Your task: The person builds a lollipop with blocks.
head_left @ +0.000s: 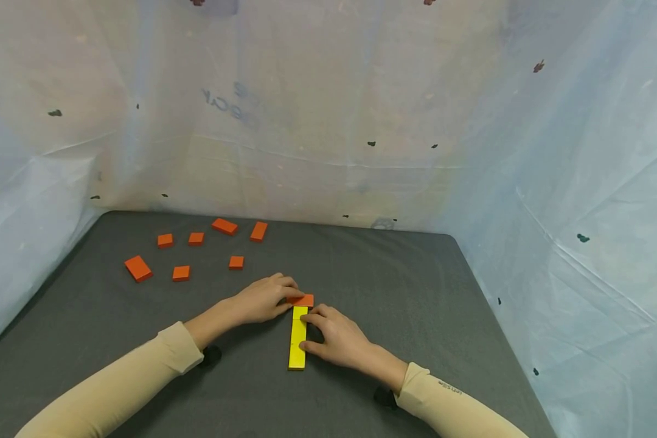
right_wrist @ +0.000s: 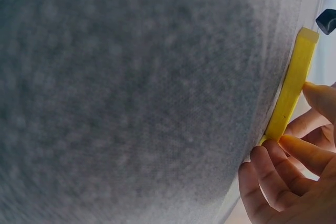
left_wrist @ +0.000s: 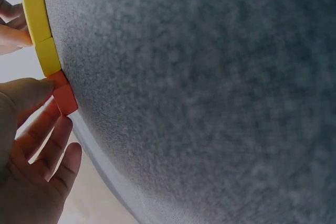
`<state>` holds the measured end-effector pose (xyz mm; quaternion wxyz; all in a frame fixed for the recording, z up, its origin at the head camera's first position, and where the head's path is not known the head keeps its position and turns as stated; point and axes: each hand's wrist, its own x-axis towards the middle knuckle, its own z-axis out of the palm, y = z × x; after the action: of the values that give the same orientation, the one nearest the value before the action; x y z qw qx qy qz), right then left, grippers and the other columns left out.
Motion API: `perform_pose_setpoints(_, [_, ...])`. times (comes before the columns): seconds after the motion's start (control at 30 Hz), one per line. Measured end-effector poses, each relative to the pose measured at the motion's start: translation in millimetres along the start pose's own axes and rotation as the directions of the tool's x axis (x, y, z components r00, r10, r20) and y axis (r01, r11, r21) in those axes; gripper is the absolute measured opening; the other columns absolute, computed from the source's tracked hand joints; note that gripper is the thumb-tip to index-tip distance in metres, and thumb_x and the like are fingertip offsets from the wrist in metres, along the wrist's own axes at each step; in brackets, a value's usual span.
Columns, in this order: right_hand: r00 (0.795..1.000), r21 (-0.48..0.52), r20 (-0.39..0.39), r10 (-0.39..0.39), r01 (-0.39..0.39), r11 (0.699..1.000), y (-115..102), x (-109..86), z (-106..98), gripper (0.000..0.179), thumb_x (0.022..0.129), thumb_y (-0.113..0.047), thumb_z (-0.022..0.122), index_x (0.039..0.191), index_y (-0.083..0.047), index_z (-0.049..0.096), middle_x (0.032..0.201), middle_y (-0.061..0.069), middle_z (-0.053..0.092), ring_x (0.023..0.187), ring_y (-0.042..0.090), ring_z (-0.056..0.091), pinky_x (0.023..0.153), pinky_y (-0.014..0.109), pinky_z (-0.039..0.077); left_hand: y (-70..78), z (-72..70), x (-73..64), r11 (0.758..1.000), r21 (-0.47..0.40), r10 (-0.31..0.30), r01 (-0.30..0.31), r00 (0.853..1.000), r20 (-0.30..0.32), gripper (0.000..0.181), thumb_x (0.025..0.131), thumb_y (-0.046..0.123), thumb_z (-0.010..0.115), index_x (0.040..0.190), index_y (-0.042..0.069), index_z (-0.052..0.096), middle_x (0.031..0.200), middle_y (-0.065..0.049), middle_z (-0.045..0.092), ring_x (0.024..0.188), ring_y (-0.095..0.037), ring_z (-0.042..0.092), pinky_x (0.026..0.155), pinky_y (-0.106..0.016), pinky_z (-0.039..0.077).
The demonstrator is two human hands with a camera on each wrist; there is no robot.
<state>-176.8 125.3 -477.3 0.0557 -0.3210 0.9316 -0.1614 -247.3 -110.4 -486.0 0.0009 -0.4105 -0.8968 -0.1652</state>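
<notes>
A long yellow block (head_left: 297,353) lies lengthwise on the dark table, with a short yellow block (head_left: 300,312) against its far end. Crosswise beyond them is an orange block (head_left: 308,300). My left hand (head_left: 265,299) pinches the orange block by its left part; the thumb and fingertips show on it in the left wrist view. On the right side of the yellow row, my right hand (head_left: 339,336) touches the edge with spread thumb and index finger. The right wrist view shows that thumb beside the long block, and the other fingers near its far end, mostly hiding the short block.
Several orange pieces lie scattered at the back left, among them a larger block (head_left: 139,268), a small square (head_left: 181,273) and the nearest square (head_left: 236,263). A pale plastic sheet (head_left: 328,109) hangs behind the table (head_left: 394,286) and along its sides.
</notes>
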Motion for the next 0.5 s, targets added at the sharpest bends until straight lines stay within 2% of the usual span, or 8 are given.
perform_pose_setpoints(0.5, [1.0, -0.005, -0.002, 0.001, -0.001, 1.0, 0.0, -0.3, 0.1, 0.053, 0.095, -0.042, 0.077, 0.14, -0.014, 0.067, 0.126, 0.0, 0.062, 0.105, 0.012, 0.062, 0.086, 0.029, 0.056, 1.6, 1.3, 0.0, 1.0, -0.014, 0.009, -0.009, 1.0, -0.009, 0.03, 0.098, 0.014, 0.074, 0.128, 0.01, 0.074, 0.126, -0.006, 0.067, 0.11, -0.024, 0.06, 0.091, -0.041, 0.056])
